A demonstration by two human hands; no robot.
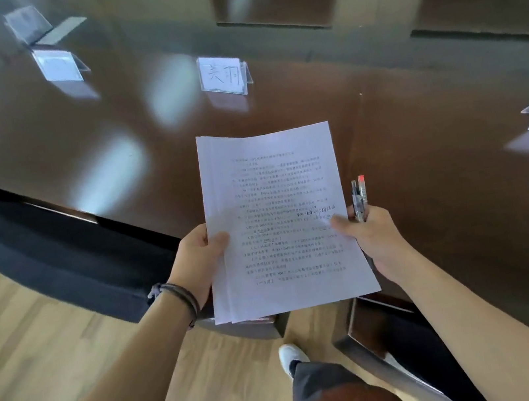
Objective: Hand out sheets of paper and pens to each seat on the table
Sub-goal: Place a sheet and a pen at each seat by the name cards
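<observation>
Your left hand (pixel 200 255) grips paper stack (pixel 280 218) at left edge, thumb on top. Your right hand (pixel 371 235) pinches right edge, fingers also curled round two pens (pixel 360 197). Stack held above table (pixel 415 114) edge, name card (pixel 224 74) beyond.

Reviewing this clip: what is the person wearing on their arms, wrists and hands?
Both forearms are bare, with no sleeves in view. The left hand has a dark braided cord bracelet wrapped in several loops around its wrist. The right hand wears no gloves, rings or watch that show.
</observation>
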